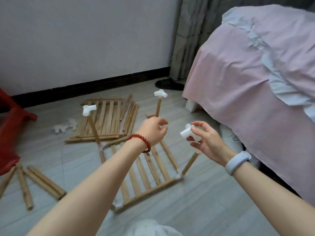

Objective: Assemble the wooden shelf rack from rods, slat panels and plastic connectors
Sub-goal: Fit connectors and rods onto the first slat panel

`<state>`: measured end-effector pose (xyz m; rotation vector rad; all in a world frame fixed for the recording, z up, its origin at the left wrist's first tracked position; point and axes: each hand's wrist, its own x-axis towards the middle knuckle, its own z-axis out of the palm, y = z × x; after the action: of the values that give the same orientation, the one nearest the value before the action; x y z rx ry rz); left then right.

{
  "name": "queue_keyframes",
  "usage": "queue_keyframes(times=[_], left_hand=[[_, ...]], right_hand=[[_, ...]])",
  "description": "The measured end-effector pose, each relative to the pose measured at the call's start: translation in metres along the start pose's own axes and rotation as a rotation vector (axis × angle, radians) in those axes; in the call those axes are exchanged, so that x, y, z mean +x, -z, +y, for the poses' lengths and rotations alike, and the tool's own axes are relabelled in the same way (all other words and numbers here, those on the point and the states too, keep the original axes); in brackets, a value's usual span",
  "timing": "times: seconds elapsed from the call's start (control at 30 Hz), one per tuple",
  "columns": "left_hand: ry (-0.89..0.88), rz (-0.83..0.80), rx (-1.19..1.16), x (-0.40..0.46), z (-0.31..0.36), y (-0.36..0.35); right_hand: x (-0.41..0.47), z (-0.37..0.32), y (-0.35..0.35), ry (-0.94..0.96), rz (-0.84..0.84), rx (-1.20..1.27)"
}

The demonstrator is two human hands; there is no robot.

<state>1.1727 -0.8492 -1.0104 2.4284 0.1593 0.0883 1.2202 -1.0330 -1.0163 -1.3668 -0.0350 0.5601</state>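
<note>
Overhead, right hand [207,142] pinching connector [189,132], sockets sideways

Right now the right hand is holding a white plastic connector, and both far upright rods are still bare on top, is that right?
Not quite. In the head view the right hand does hold a white connector, but both far rods already carry connectors: one and the other.

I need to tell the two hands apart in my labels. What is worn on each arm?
Both forearms are bare, with no sleeves. The left hand has a red beaded bracelet at the wrist. The right hand has a smooth pale blue-grey band.
</note>
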Motion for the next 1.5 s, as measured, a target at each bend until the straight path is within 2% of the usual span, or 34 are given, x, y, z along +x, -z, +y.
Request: queue_keyframes(times=[0.17,0.33,0.47,0.7,0.93,1.27,1.43,1.5], left_hand=[[0.034,-0.22,0.011,0.014,0.031,-0.067],[0.182,-0.246,-0.088,0.02,0.036,-0.114],[0.199,-0.235,-0.103,0.011,0.031,-0.137],[0.192,-0.271,-0.206,0.015,0.032,-0.147],[0.271,-0.256,-0.444,0.018,0.027,-0.145],[0.362,-0.214,-0.678,0.021,0.022,-0.136],[0.38,-0.225,-0.563,0.019,0.016,-0.139],[0.395,-0.282,-0.523,0.017,0.013,-0.139]], right_hand=[[0.004,0.026,0.06,0.07,0.159,-0.414],[0.014,0.04,0.089,0.146,0.063,-0.698],[0.017,0.046,0.092,0.176,-0.017,-0.883],[0.021,0.063,0.096,0.252,0.055,-0.919],[0.024,0.064,0.095,0.311,0.1,-0.768],[0.017,0.071,0.095,0.621,0.108,-1.031],[0.012,0.071,0.091,0.519,0.128,-0.995],[0.011,0.067,0.086,0.451,0.106,-0.963]])
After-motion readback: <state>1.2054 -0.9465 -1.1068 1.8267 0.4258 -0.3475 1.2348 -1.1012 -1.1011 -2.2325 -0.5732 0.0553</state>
